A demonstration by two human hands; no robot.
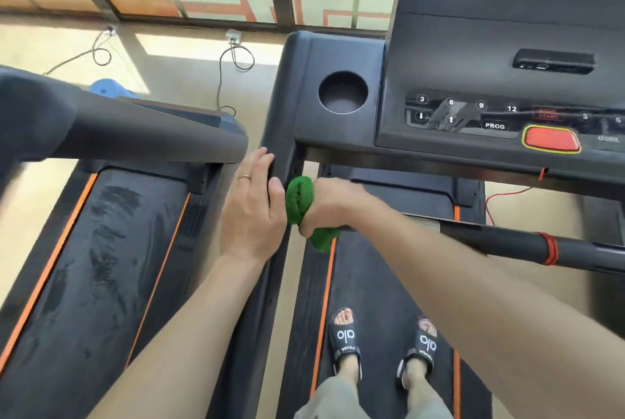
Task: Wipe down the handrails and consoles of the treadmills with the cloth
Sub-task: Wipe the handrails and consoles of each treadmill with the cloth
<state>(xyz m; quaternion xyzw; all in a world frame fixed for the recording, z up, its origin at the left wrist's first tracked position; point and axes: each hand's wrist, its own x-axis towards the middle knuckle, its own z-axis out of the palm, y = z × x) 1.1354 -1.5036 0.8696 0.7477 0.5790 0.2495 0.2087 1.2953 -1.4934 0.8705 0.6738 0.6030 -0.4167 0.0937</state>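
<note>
I stand on a black treadmill belt (378,283), facing its console (473,46), which has number keys and a red stop button (551,139). My left hand (252,212) rests on the left handrail (279,151), thumb and fingers laid around it. My right hand (326,203) grips a bunched green cloth (299,197) and holds it against the inner side of that same handrail, just right of my left hand. Part of the cloth hangs below my fist. A horizontal black bar (507,242) crosses in front of me.
A second treadmill (101,249) with orange stripes stands to the left, its grey handrail (135,134) close to my left hand. A round cup holder (342,92) sits left of the console. Cables (233,80) and a wall socket lie by the window. A red cord (500,197) dangles under the console.
</note>
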